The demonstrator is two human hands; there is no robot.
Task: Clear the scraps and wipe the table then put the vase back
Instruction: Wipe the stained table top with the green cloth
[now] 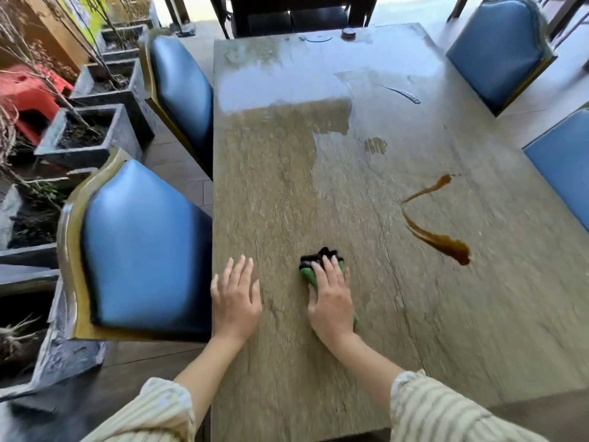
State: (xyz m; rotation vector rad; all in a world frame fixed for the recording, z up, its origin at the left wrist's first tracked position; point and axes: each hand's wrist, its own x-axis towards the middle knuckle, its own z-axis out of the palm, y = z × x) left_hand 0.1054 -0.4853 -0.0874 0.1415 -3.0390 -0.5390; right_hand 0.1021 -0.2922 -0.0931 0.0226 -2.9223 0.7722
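- A person in striped sleeves leans over the long grey-brown stone-topped table (287, 186), mid-wipe, in the head view
- The right hand (331, 301) lies flat, fingers straight and spread, pressing down on a crumpled green-and-black cleaning cloth (307, 272) near the table's near edge; nothing is pinched or curled round
- The left hand (236, 301) rests open, palm down, on the bare stone just left of the cloth, holding nothing and seemingly bracing the body
- Two streaks of dark brown spilled liquid (446, 242) lie to the right of the cloth, apart from it and unwiped
- A damp sheen covers the far half of the table, with a small pale smear (403, 94) toward the far right
- No vase or scraps can be seen; a small dark round object (349, 33) sits at the far edge, too blurred to identify
- Blue-cushioned chairs (143, 244) flank both sides
- Judged from here, the wipe goes best with firm flat pressure, sweeping right to gather the brown liquid inward rather than off the edge
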